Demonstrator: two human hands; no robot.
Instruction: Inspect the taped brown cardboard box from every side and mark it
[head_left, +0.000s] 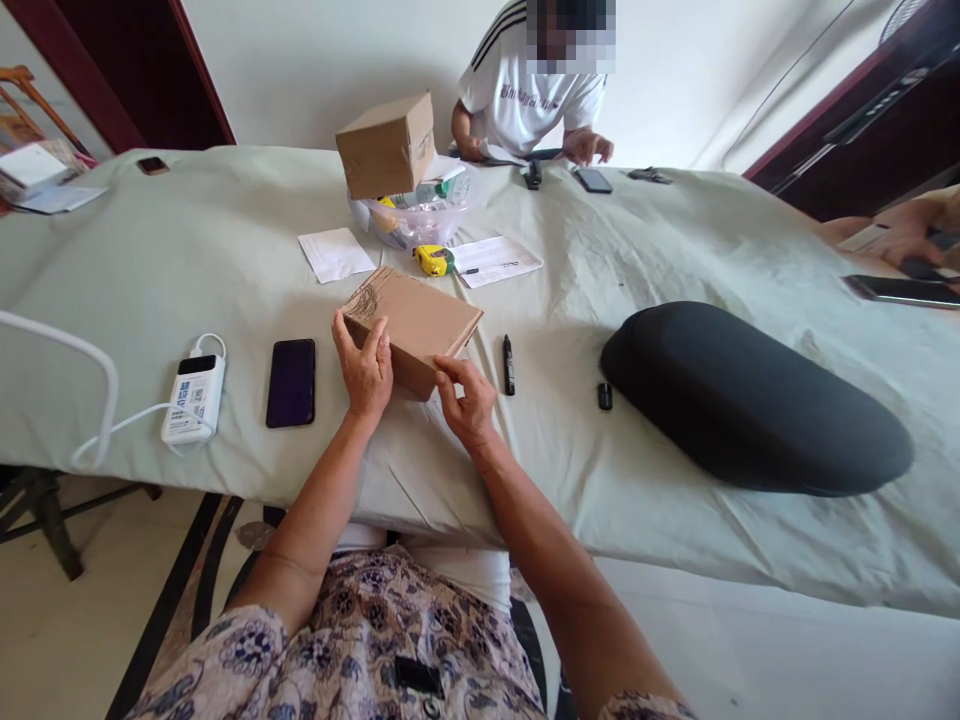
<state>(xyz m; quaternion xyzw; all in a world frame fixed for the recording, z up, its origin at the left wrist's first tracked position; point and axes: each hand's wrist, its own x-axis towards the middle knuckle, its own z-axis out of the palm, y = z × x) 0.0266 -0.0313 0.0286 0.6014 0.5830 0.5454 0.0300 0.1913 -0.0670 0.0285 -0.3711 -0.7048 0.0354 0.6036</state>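
A brown cardboard box (424, 315) with dark scribbles at its far left corner rests on the cloth-covered table before me, tilted slightly. My left hand (366, 368) grips its left side, thumb and fingers around the near left corner. At the near right corner, my right hand (466, 400) holds the box with bent fingers; part of the fingers is hidden. Just right of the box lies a black marker (509, 365), and farther right its black cap (605, 396). A dark smartphone (291, 383) lies to the left of my left hand.
A white power bank (193, 398) with cables lies left. Behind the box are a yellow tape measure (433, 260), papers (335, 255) and a plastic basin (420, 225) bearing another carton (386, 147). A black padded seat (757, 400) lies right. A person (536, 90) sits across the table.
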